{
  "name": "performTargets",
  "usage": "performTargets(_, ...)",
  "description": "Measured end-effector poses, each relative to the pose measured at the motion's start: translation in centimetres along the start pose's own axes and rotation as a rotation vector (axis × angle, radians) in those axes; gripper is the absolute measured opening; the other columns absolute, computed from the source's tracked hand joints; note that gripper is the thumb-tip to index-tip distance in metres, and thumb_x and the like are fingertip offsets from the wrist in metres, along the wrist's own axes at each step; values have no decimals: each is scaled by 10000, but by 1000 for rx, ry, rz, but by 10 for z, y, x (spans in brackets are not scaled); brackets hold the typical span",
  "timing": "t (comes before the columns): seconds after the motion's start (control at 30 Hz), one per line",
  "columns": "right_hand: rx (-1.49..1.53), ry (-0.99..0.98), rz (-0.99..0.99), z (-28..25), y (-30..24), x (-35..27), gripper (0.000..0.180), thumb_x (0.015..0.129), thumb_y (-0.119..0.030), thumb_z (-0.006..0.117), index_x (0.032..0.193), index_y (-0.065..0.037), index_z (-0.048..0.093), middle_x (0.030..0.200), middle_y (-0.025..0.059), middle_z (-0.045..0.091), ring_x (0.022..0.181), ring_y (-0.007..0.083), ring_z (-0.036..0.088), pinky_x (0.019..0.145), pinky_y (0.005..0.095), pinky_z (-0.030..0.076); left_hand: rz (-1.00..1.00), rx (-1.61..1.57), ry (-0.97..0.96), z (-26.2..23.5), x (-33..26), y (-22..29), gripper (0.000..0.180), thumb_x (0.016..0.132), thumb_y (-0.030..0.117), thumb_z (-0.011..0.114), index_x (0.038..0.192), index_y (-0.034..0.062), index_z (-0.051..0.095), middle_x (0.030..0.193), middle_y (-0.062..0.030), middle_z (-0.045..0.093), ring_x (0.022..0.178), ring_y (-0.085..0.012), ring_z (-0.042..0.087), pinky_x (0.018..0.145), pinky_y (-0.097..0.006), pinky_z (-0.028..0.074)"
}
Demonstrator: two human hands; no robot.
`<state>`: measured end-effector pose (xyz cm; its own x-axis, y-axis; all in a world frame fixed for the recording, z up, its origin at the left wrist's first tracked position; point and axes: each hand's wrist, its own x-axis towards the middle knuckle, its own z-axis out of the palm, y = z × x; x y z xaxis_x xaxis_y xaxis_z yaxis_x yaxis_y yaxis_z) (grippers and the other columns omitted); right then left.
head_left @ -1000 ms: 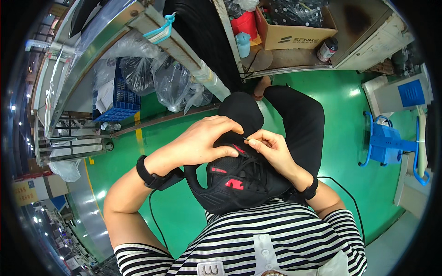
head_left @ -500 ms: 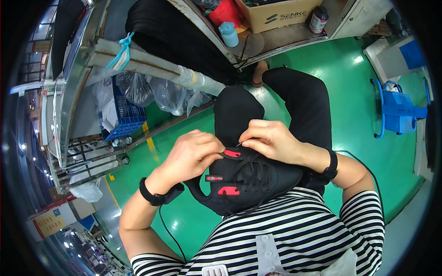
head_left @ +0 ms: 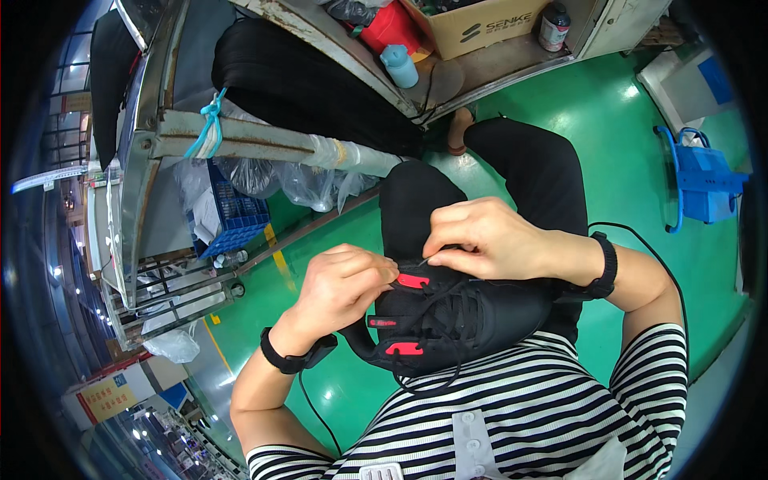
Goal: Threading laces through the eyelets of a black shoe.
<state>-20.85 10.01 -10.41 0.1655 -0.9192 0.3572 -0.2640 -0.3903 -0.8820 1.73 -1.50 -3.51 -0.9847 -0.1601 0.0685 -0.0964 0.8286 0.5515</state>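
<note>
A black sneaker lies across my lap, its toe pointing right. Red eyelet pieces mark both sides of its opening: a far red tab and a near red tab. Black laces cross the tongue, with a loose loop hanging on the near side. My left hand is closed in a pinch on the shoe's edge beside the far red tab. Just right of it, my right hand pinches a thin dark end, which looks like the shoelace tip, above the shoe's far edge.
A metal rack with a rusty rail stands at left, above a blue crate and plastic bags. At the back, a shelf holds a cardboard box, a light-blue bottle and a dark jar. A blue wheeled item is at right.
The whole view has shifted slightly, so everything sits a little lower and to the right. Both hands keep their pinches by the far red tab, with little movement relative to the sneaker.
</note>
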Motion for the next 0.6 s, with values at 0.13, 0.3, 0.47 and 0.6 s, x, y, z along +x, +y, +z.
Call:
performTargets(0.13,-48,9,-129,9,4,7,80,796,-77,708,834,-42,648,768,67,582,727,262,614,622,368,501,-32,-36,-25,3,4,-3,179,684,9,751,832,49,659,884,-57,709,815,-232,691,701,-337,537)
performTargets(0.3,-56,-58,-125,15,7,8,91,810,-123,676,840,-40,652,809,84,595,792,283,623,687,396,511,-64,-67,-38,2,4,-4,207,682,2,748,870,41,671,900,-73,710,818,-253,689,706,-354,542)
performTargets(0.47,-99,-75,-170,17,9,9,88,810,-124,680,829,-43,648,795,83,584,772,285,616,679,393,510,-52,-71,-45,2,5,-6,226,678,5,773,880,41,678,880,-78,715,814,-245,704,692,-339,546)
performTargets(0.6,-104,-86,-227,17,11,10,94,817,-125,678,813,-40,638,778,81,570,749,284,604,663,385,505,-53,-70,-42,2,6,-7,219,684,9,772,880,40,679,876,-77,714,814,-247,703,689,-342,545)
